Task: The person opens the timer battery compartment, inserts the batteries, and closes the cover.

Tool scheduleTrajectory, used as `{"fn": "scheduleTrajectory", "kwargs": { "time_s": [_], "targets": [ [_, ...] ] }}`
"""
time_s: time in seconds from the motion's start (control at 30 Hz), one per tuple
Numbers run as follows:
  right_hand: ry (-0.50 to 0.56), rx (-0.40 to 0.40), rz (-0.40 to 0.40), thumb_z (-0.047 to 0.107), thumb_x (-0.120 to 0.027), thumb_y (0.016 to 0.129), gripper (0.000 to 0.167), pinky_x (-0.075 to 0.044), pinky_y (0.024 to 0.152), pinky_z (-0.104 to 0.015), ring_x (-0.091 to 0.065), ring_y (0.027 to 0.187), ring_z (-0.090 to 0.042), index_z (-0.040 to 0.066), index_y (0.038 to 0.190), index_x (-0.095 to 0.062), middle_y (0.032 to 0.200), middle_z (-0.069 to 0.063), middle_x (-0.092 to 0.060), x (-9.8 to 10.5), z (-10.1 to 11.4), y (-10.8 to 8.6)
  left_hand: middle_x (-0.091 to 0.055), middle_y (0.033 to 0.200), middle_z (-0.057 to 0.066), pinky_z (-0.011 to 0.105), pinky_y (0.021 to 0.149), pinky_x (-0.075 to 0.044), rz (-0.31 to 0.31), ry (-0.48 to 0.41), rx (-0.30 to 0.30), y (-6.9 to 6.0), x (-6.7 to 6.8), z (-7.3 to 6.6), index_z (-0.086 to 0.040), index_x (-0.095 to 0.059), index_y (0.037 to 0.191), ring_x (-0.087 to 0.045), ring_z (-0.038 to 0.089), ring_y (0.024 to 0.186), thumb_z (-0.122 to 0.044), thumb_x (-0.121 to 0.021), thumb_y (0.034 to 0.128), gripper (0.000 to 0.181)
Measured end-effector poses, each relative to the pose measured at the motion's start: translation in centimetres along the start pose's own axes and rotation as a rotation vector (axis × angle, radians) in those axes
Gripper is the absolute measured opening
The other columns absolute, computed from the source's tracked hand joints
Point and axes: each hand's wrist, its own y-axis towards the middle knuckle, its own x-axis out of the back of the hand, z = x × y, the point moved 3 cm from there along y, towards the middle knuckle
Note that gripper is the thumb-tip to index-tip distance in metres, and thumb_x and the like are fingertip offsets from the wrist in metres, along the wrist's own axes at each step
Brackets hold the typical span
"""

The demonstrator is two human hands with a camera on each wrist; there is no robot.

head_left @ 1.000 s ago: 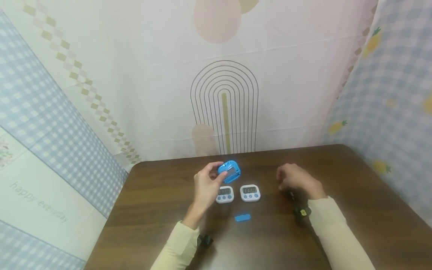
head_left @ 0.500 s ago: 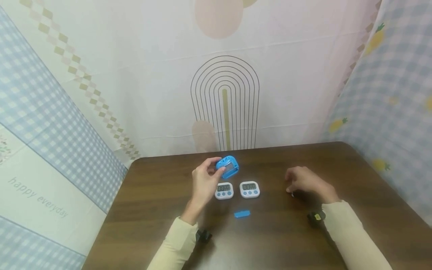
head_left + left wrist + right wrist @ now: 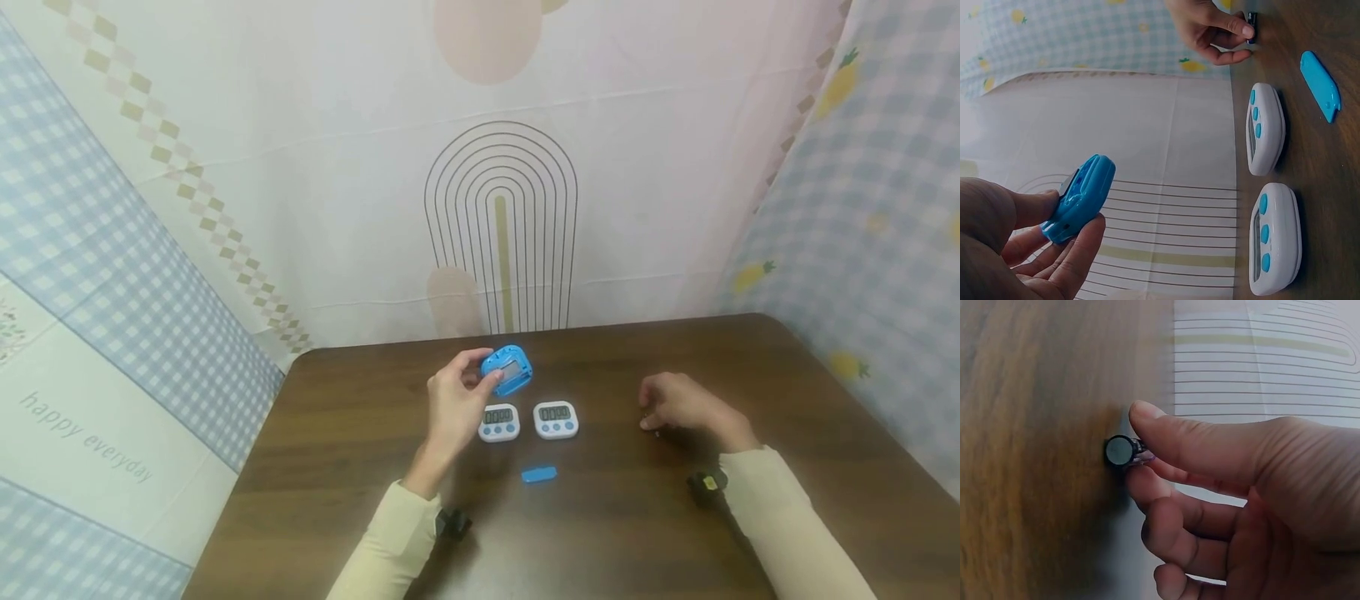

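Observation:
My left hand (image 3: 455, 404) pinches a blue timer (image 3: 507, 369) between thumb and fingers, raised above the table and tilted. In the left wrist view the timer (image 3: 1082, 199) shows its side, with a recess on the face near the thumb. At the right, my right hand (image 3: 686, 406) pinches a small dark cylindrical battery (image 3: 1120, 450) at the tabletop between thumb and index finger. The battery's flat round end faces the right wrist camera. A loose blue battery cover (image 3: 539, 474) lies on the table between the hands.
Two white timers with blue buttons, a left one (image 3: 499, 423) and a right one (image 3: 556, 420), stand side by side behind the cover. The brown wooden table (image 3: 337, 467) ends at a patterned cloth backdrop (image 3: 360, 233).
My right hand has moved a little to the right and the battery now shows under its fingertips. The left hand keeps its hold on the blue timer almost unmoved.

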Motion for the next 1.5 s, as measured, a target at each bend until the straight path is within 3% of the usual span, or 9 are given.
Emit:
{"fn": "scheduleTrajectory", "kwargs": {
  "time_s": [0.47,0.7,0.83,1.03,1.3,1.5],
  "targets": [
    [-0.021,-0.067,0.007,0.004,-0.077,0.086,0.013,-0.051,0.054,-0.034,-0.06,0.056,-0.017,0.008,0.084,-0.065,0.07,-0.003,-0.063,-0.5,0.3,0.1,-0.079,0.112,0.015,0.033,0.075,-0.066,0.007,-0.013,0.007,-0.2,-0.4,0.4,-0.002,-0.075,0.121,-0.079,0.029,0.087,-0.005,-0.082,0.0916,0.031],
    [-0.015,0.021,-0.046,0.006,-0.07,0.093,0.004,-0.053,0.058,-0.033,-0.059,0.064,-0.016,0.006,0.096,-0.068,0.078,-0.003,-0.065,-0.6,1.6,0.5,-0.079,0.112,0.015,0.034,0.074,-0.066,0.012,0.015,0.013,-0.5,-0.6,0.5,-0.001,-0.075,0.121,-0.079,0.027,0.085,-0.005,-0.083,0.0913,0.031],
    [0.053,0.055,-0.051,0.004,-0.065,0.098,0.012,-0.056,0.059,-0.033,-0.061,0.065,-0.016,0.002,0.109,-0.067,0.085,-0.006,-0.065,-0.8,3.0,0.6,-0.079,0.112,0.015,0.031,0.072,-0.065,0.04,0.017,0.019,-0.6,-0.8,0.5,-0.002,-0.075,0.123,-0.078,0.024,0.084,-0.007,-0.082,0.0923,0.032],
    [0.174,0.082,-0.055,0.003,-0.059,0.103,0.021,-0.056,0.051,-0.035,-0.06,0.056,-0.02,-0.001,0.124,-0.063,0.078,-0.01,-0.063,-1.3,5.3,0.3,-0.079,0.111,0.015,0.028,0.071,-0.065,0.056,0.011,0.033,-0.8,-1.2,0.5,-0.003,-0.074,0.122,-0.077,0.021,0.082,-0.007,-0.082,0.0928,0.031],
    [0.251,0.191,-0.086,0.001,-0.063,0.102,0.022,-0.06,0.055,-0.036,-0.065,0.062,-0.019,-0.002,0.124,-0.064,0.09,-0.019,-0.067,-1.7,7.6,0.2,-0.079,0.109,0.013,0.027,0.069,-0.064,0.083,0.008,0.022,-0.9,-2.1,0.5,-0.004,-0.074,0.121,-0.076,0.019,0.079,-0.008,-0.082,0.093,0.03],
    [0.306,0.224,-0.098,0.001,-0.068,0.101,0.021,-0.063,0.06,-0.037,-0.069,0.067,-0.02,0.007,0.12,-0.065,0.094,-0.022,-0.069,-2.1,8.8,0.2,-0.079,0.109,0.01,0.023,0.068,-0.062,0.102,0.028,0.048,-1.2,-2.5,0.5,-0.005,-0.074,0.123,-0.074,0.016,0.079,-0.009,-0.082,0.0935,0.031]
  ]
}}
